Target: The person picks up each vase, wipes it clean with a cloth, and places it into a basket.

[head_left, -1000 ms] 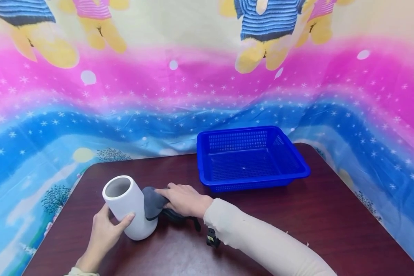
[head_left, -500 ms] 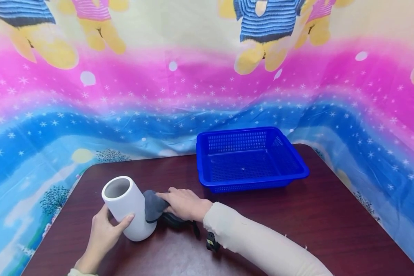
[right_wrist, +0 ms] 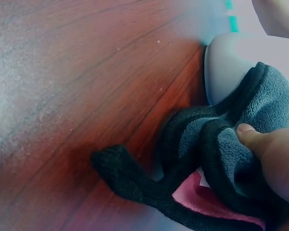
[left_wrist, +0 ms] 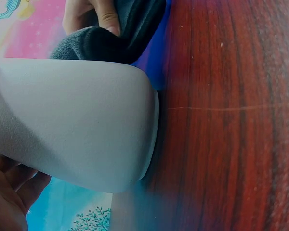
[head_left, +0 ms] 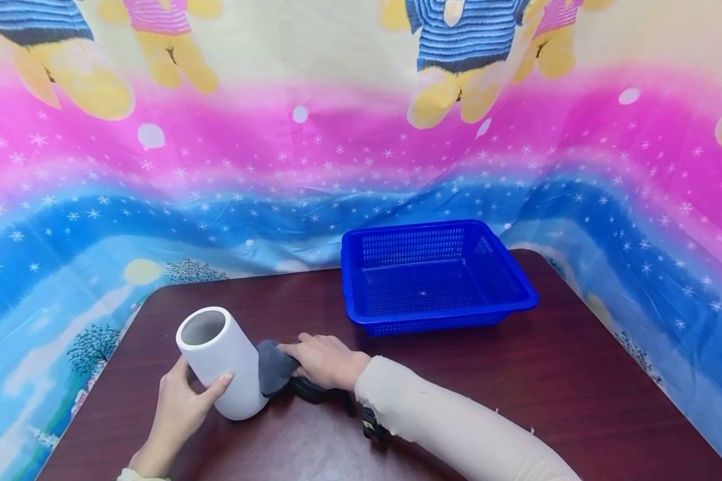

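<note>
A white vase with a wide round mouth leans to the left on the table in the head view. My left hand grips its left side, thumb across the front. Against the vase's right side, low down, my right hand holds a bunched grey cloth. The right wrist view shows the cloth's fuzzy grey face, black edging and a pink patch, with my right thumb pressed into a fold. In the left wrist view the vase's smooth wall fills the middle, and the cloth overlaps its far side.
A blue plastic basket with slotted walls stands at the back right of the dark red wooden table. A patterned curtain hangs close around the table's back and sides. A small black device sits below my right sleeve.
My right hand and the cloth have slid down the vase's right side and slightly to the right. My left hand and the vase have stayed almost still.
</note>
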Demonstrator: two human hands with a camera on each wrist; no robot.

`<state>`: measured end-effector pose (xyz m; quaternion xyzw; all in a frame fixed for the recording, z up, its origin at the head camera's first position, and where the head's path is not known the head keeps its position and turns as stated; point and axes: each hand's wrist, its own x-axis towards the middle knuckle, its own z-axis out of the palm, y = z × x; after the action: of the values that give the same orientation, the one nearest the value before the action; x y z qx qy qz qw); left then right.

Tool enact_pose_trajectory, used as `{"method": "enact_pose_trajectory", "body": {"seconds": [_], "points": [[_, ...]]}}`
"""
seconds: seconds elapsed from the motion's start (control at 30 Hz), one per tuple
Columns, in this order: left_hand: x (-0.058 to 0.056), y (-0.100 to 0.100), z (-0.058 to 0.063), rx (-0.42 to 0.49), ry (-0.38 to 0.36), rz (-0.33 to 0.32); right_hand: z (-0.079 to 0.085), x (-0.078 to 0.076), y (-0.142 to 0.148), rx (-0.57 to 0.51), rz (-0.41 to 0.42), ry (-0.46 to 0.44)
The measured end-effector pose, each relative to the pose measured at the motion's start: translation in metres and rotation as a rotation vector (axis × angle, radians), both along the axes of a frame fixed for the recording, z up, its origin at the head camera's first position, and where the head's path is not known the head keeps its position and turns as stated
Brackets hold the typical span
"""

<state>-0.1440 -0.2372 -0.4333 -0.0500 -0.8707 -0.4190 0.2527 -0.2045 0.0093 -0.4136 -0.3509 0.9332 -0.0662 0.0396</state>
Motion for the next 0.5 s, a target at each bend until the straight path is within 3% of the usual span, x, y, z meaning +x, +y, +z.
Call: {"method": "enact_pose_trajectory", "body": {"seconds": [0.5], "points": [[0.0002,0.0009,-0.0005,0.0,0.018,-0.001,-0.006,0.0023,0.0007,-0.012,-0.014,-0.017]]}}
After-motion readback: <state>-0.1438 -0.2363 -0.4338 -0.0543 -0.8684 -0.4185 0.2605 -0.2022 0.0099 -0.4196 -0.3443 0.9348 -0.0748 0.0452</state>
